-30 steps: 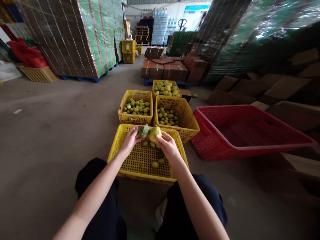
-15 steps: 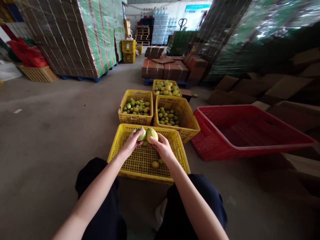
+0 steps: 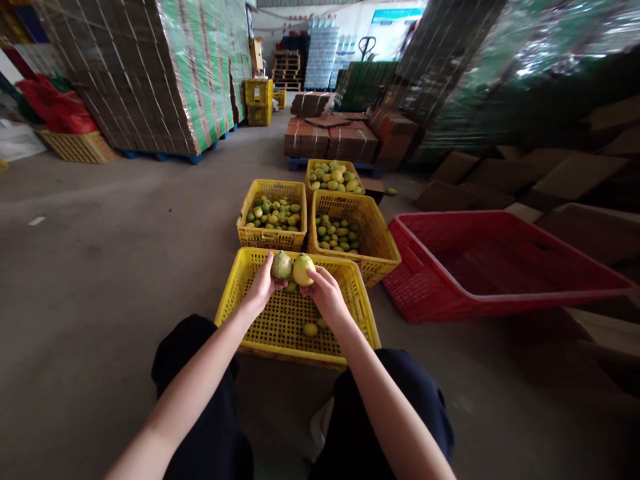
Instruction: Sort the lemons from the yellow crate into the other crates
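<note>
My left hand [image 3: 261,285] is closed around a green lemon [image 3: 281,265] with brownish, scarred skin. A yellower lemon [image 3: 303,269] sits in my right hand [image 3: 324,292], thumb across its side. Both fruits are side by side, above the near yellow crate [image 3: 233,293]. On that crate's slotted floor lie a small yellow lemon [image 3: 311,329] and a greener one [image 3: 322,323] partly behind my right wrist. Another green fruit [image 3: 291,286] shows below the two held ones.
Beyond stand a left crate [image 3: 273,235], a right crate [image 3: 377,223] and a far crate [image 3: 310,175], each with several lemons. A big red basket [image 3: 425,293] is at the right, beside flattened cardboard [image 3: 480,175]. Wrapped carton stacks [image 3: 120,80] rise behind.
My left hand has turned the green lemon, and its fingers moved off the top, exposing its scarred side. The yellower lemon has shifted slightly in my right hand.
</note>
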Demonstrator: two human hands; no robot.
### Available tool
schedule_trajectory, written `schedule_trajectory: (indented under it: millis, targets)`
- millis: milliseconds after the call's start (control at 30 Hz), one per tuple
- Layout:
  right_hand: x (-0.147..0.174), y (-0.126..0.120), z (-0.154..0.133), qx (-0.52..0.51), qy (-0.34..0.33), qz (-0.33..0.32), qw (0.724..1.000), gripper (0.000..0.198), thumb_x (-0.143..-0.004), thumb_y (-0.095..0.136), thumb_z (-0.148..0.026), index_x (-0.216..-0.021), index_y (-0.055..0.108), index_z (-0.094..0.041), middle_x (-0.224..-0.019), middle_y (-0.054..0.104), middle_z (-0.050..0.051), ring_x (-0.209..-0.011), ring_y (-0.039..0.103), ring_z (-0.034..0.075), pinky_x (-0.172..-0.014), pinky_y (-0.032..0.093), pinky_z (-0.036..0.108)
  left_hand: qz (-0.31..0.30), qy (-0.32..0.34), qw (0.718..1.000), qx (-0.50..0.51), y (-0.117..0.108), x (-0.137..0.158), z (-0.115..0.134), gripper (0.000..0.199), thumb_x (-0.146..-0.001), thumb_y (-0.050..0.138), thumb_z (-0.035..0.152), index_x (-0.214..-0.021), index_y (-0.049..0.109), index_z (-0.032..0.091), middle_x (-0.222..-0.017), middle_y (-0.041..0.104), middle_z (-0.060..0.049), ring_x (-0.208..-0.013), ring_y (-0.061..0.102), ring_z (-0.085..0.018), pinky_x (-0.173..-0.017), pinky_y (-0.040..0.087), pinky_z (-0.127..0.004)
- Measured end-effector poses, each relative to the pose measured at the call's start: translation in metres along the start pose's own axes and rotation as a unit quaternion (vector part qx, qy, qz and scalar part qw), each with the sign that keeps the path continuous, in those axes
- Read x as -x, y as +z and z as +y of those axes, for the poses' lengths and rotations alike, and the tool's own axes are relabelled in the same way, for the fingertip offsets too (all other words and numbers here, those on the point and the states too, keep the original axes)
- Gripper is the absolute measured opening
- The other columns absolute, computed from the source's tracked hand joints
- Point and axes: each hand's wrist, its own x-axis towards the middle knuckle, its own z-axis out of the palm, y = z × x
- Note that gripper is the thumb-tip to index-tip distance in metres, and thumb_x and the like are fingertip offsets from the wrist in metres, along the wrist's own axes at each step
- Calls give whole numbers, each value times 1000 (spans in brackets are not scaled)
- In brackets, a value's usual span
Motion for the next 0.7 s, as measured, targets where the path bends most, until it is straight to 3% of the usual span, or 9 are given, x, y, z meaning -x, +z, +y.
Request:
schedule_trajectory:
  millis: [167,367,533,700]
  targets:
    - [-1,2,2,10,5,2,1000,39,-56,85,-44,-76,63,-19,-67,56,-3,-58,48,11,-52,40,25,-82,48,995,-7,6,7,0,41,-65,83,48,-77,61,15,-65,57,3,-49,47,-6,-41,33,-18]
    - [-5,-3,3,8,-16,21,1000,44,-54,85,-48,-80,61,-22,-68,60,-3,-58,51,12,-52,38,26,-17,17,998,59,11,4,3,39,-77,71,54,-82,65,16,-70,63,-1,-62,56,-11,-53,43,-20]
    - [-6,-5,3,0,-36,9,999,41,-57,85,-45,-77,57,-23,-71,61,-4,-62,55,12,-54,41,25,-48,22,997,59,11,4,1,40,-81,66,56,-88,69,16,-75,66,-3,-61,54,-12,-50,40,-22]
    - [-3,-5,0,2,-26,-16,1000,36,-64,82,-47,-84,64,-23,-77,65,-2,-68,59,12,-59,45,24,-54,61,995,58,14,10,4,40,-75,72,55,-75,60,17,-66,57,1,-53,46,-8,-43,32,-20]
